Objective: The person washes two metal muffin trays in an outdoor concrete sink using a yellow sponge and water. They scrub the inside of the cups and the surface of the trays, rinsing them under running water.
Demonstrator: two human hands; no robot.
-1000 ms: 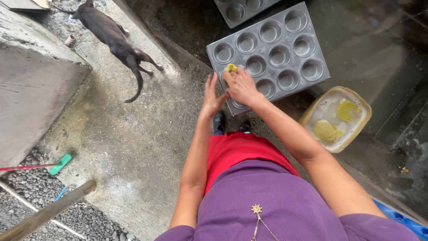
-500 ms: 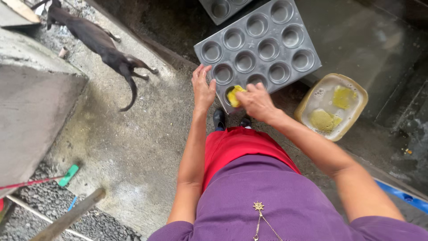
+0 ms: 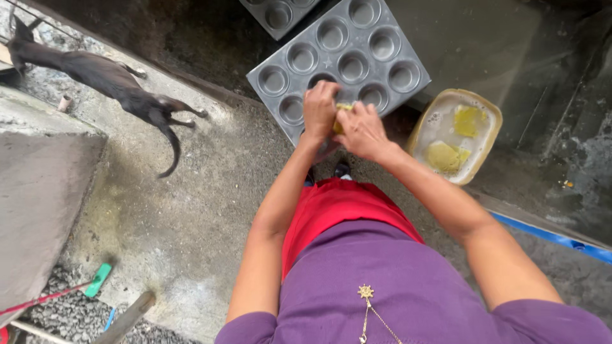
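A grey metal muffin tray (image 3: 357, 48) with round cups lies on the wet ground in front of me. My left hand (image 3: 320, 108) presses down on the tray's near edge and holds it. My right hand (image 3: 361, 130) is closed on a yellow sponge (image 3: 341, 114) at a cup in the near row. The two hands touch each other over the sponge, which is mostly hidden by my fingers.
A second muffin tray (image 3: 280, 13) lies beyond the first. A cream plastic tub (image 3: 484, 137) with soapy water and yellow sponges sits at the right. A dark dog (image 3: 108, 79) walks at the upper left. A concrete slab (image 3: 38, 204) and broom handles lie at the left.
My left hand slid along the tray's near edge toward my right hand, which moved the sponge to a nearer cup. The dog walked further right. The view shifted.
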